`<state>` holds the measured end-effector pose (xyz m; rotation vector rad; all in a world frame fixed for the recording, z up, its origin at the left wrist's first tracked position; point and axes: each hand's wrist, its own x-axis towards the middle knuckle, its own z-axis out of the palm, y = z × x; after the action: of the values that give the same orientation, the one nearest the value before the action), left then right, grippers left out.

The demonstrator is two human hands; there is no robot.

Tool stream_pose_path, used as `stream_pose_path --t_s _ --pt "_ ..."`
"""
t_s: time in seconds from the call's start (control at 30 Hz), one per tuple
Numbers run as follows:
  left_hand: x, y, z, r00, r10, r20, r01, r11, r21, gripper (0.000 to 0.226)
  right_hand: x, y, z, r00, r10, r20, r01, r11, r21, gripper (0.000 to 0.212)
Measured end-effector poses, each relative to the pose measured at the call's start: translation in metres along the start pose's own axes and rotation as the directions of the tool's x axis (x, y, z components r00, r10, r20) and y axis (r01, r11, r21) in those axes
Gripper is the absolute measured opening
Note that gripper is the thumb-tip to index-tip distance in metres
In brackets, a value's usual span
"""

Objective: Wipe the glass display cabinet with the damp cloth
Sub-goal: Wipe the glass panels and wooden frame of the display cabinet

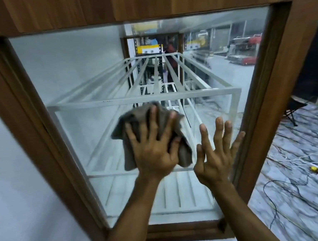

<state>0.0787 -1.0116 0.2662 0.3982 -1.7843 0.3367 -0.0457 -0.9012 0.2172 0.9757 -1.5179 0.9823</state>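
Both hands are flat: left hand (152, 150) presses the limp cloth (135, 118) onto the cabinet glass (68, 73) mid-pane, right hand (216, 154) spread beside it, holding nothing. Cloth's soft and probably bunches, so palm it and go easy on fragile glass.

Likely a shop: glass display cabinet (282, 75), stock racks (136, 52) behind.

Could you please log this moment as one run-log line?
step: wiping | left hand: presses grey cloth on glass pane | right hand: open, beside wooden frame
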Motion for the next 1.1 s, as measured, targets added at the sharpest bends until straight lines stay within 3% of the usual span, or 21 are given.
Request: stream_pose_path --t_s 0.1,0.2,0.23,0.3,0.37,0.4,0.47,0.53,0.63,0.7,0.77,0.87,0.93,1.0,1.1 --pt "0.005 -0.030 -0.004 0.951 -0.269 -0.149 0.273 0.962 0.005 0.062 -0.005 0.011 -0.003 1.000 -0.008 0.000 0.008 1.000 0.000 0.050" --pt "-0.031 -0.003 0.001 0.890 -0.451 -0.074 0.452 0.892 0.000 0.066 -0.006 0.013 -0.002 1.000 0.006 0.003 -0.006 1.000 -0.005 0.051" --pt "-0.045 0.014 0.004 0.904 -0.428 -0.004 0.428 0.904 0.004 0.066 -0.006 0.012 -0.002 1.000 0.012 0.005 -0.012 1.000 -0.007 0.052" --pt "-0.060 0.043 0.011 0.968 -0.211 0.137 0.213 0.977 0.001 0.064 -0.006 0.012 -0.002 1.000 0.006 0.000 -0.006 1.000 -0.009 0.055" --pt "-0.039 0.046 0.014 0.989 0.003 0.147 0.000 1.000 -0.023 0.060 -0.007 0.013 -0.003 1.000 -0.003 -0.005 0.003 1.000 -0.010 0.054" --pt "-0.021 0.040 0.012 0.994 0.043 0.104 -0.039 0.999 -0.032 0.059 -0.007 0.014 -0.004 1.000 -0.003 -0.004 0.002 1.000 -0.008 0.052" --pt "0.010 0.021 0.006 1.000 -0.019 -0.025 0.018 0.999 -0.036 0.055 -0.007 0.013 -0.004 1.000 0.005 -0.001 -0.005 1.000 0.005 0.047" --pt "0.019 0.002 0.005 0.974 -0.180 -0.137 0.176 0.984 -0.034 0.057 -0.007 0.012 -0.004 1.000 0.011 -0.001 -0.011 1.000 0.016 0.045" --pt "-0.019 0.007 0.009 0.935 -0.335 -0.116 0.331 0.942 -0.053 0.062 -0.005 0.010 -0.004 1.000 0.028 -0.006 -0.028 1.000 0.013 0.046" --pt "-0.055 0.028 0.013 0.963 -0.269 0.016 0.269 0.963 -0.033 0.068 -0.006 0.006 -0.003 0.998 0.058 -0.018 -0.057 0.998 0.026 0.048" --pt "-0.075 0.041 0.017 0.990 -0.079 0.120 0.084 0.996 -0.031 0.070 -0.006 0.000 -0.001 0.995 0.096 -0.038 -0.094 0.994 0.046 0.051" --pt "-0.047 0.022 0.013 0.994 0.080 0.075 -0.075 0.995 -0.064 0.061 -0.005 -0.002 -0.003 0.994 0.110 -0.015 -0.109 0.993 0.041 0.050" --pt "-0.020 0.001 0.009 0.999 -0.001 -0.045 -0.001 0.998 -0.061 0.059 -0.006 0.000 -0.009 0.995 0.103 0.013 -0.103 0.994 0.044 0.047" --pt "-0.004 -0.008 0.010 0.971 -0.191 -0.145 0.182 0.981 -0.070 0.057 -0.007 0.000 -0.015 0.994 0.107 0.038 -0.108 0.993 0.048 0.046" --pt "-0.022 0.014 0.017 0.953 -0.279 -0.116 0.271 0.959 -0.085 0.061 -0.004 -0.003 -0.017 0.993 0.106 0.059 -0.108 0.993 0.037 0.052"
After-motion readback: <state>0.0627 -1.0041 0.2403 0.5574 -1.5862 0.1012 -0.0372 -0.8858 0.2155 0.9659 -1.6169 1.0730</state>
